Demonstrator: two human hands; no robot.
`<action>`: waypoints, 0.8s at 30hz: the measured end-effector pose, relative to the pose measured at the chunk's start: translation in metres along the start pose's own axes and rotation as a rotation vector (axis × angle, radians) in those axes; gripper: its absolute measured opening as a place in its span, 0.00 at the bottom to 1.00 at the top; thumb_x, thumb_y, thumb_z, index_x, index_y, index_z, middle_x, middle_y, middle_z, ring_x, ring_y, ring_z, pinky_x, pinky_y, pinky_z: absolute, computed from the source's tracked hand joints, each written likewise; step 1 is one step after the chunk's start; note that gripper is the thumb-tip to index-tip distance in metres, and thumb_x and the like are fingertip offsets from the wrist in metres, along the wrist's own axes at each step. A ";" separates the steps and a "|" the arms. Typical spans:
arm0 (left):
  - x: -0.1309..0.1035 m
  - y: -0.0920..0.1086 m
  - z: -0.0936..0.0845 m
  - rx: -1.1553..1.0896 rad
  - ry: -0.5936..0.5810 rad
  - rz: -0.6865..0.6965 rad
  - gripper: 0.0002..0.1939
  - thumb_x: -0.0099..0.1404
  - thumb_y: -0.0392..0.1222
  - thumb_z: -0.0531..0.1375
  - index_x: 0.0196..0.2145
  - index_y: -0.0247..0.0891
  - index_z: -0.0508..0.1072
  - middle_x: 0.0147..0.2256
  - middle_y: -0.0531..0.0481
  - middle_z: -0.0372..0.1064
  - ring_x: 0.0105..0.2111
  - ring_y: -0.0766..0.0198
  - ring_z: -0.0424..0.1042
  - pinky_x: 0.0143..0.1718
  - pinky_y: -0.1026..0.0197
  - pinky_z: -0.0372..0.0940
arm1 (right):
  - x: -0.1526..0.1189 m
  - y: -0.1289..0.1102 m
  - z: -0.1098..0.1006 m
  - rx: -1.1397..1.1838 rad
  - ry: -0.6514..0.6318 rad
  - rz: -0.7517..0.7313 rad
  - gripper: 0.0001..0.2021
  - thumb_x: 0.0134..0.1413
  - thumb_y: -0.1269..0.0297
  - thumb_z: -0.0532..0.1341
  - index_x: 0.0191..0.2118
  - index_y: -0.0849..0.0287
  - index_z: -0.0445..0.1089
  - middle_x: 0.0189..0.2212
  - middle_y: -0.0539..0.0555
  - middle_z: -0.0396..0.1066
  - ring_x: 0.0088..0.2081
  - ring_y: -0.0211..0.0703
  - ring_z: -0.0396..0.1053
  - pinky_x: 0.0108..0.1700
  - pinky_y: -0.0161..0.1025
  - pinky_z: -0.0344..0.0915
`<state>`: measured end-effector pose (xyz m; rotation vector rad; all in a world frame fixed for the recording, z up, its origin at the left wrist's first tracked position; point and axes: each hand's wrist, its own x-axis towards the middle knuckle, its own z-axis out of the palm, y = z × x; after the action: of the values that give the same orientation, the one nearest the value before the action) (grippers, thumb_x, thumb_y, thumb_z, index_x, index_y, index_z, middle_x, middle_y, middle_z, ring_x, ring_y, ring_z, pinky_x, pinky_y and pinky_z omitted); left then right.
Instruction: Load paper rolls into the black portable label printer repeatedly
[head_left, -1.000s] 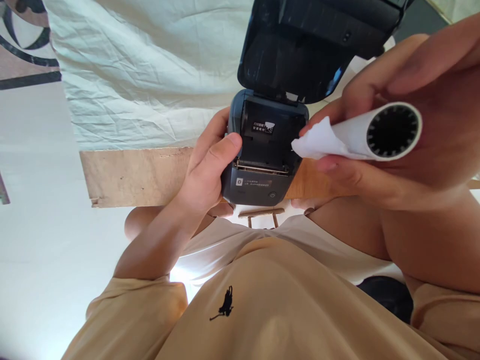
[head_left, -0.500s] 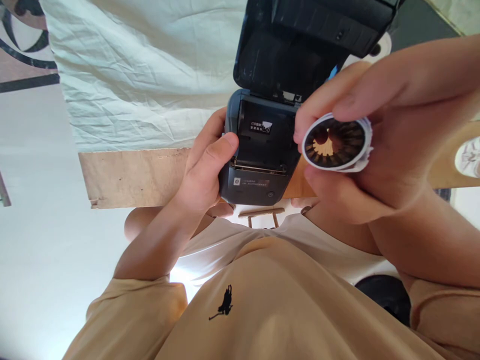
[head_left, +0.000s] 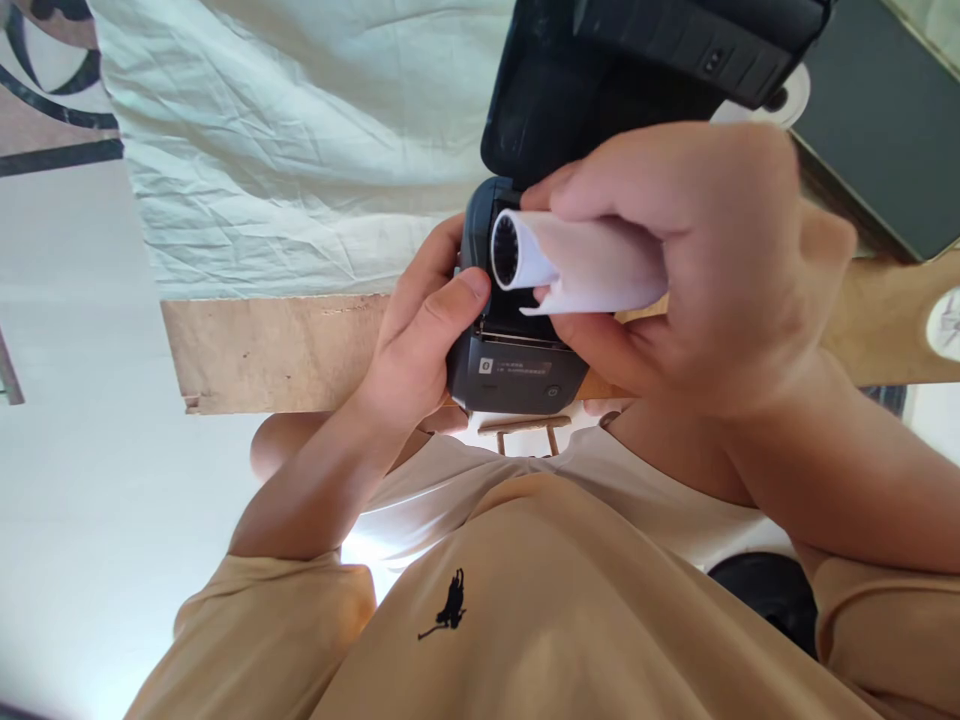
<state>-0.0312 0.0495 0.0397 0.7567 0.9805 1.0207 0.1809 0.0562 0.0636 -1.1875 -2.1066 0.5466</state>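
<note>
A dark label printer is near the table's front edge, its black lid swung up and back. My left hand grips the printer's left side, thumb on the rim. Fingers of my right hand are wrapped around a white paper roll. The roll lies sideways over the printer's open bay, its hollow dark-lined core facing left and a loose paper end hanging at its lower edge. Whether the roll touches the bay I cannot tell; roll and hand hide most of it.
A pale wrinkled cloth covers the left of the wooden table. Behind my right hand are a dark flat panel and a white roll. Another white round item sits at the right edge.
My right hand has moved left with the paper roll and turned it from facing the camera to lying sideways over the bay. The printer and my left hand have shifted slightly right.
</note>
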 end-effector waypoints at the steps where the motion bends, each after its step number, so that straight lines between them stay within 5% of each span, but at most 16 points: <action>1: 0.000 0.001 0.001 -0.003 -0.008 -0.005 0.34 0.42 0.67 0.91 0.35 0.44 0.85 0.28 0.55 0.77 0.40 0.50 0.86 0.29 0.56 0.68 | -0.004 0.003 0.001 -0.113 0.048 -0.045 0.13 0.77 0.57 0.59 0.57 0.48 0.78 0.43 0.46 0.82 0.47 0.41 0.82 0.57 0.41 0.83; 4: -0.001 0.002 0.003 0.000 -0.028 -0.031 0.36 0.41 0.68 0.91 0.37 0.45 0.86 0.31 0.54 0.82 0.46 0.47 0.88 0.28 0.56 0.69 | -0.013 0.008 0.000 -0.341 0.141 -0.207 0.12 0.76 0.65 0.59 0.57 0.45 0.75 0.44 0.44 0.82 0.42 0.38 0.79 0.47 0.39 0.76; 9: -0.001 0.000 0.001 0.001 -0.039 -0.033 0.35 0.43 0.68 0.90 0.37 0.46 0.85 0.42 0.50 0.89 0.58 0.38 0.86 0.46 0.50 0.80 | -0.012 0.010 -0.001 -0.322 0.107 -0.229 0.08 0.80 0.62 0.57 0.52 0.49 0.75 0.45 0.46 0.83 0.46 0.38 0.81 0.48 0.40 0.74; 17: -0.001 0.002 0.001 0.035 -0.023 -0.024 0.38 0.41 0.71 0.90 0.35 0.45 0.80 0.36 0.52 0.84 0.55 0.43 0.87 0.39 0.56 0.79 | -0.012 0.018 0.001 -0.246 0.096 -0.364 0.07 0.75 0.68 0.63 0.52 0.51 0.73 0.53 0.46 0.83 0.50 0.39 0.79 0.52 0.40 0.71; 21: 0.000 0.002 0.002 0.038 -0.023 -0.021 0.38 0.40 0.71 0.90 0.35 0.46 0.81 0.33 0.53 0.81 0.52 0.43 0.88 0.38 0.55 0.78 | -0.011 0.017 0.000 -0.263 0.104 -0.460 0.03 0.75 0.63 0.66 0.49 0.53 0.74 0.42 0.50 0.77 0.43 0.39 0.70 0.47 0.42 0.68; 24: 0.000 0.000 0.000 0.032 -0.032 -0.011 0.36 0.43 0.70 0.90 0.35 0.45 0.82 0.36 0.52 0.84 0.52 0.43 0.87 0.41 0.54 0.78 | -0.012 0.017 0.002 -0.297 0.042 -0.486 0.13 0.81 0.53 0.61 0.43 0.53 0.77 0.37 0.49 0.75 0.40 0.37 0.67 0.42 0.41 0.67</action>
<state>-0.0318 0.0496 0.0399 0.7915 0.9745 0.9828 0.1939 0.0544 0.0474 -0.7751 -2.3835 -0.0137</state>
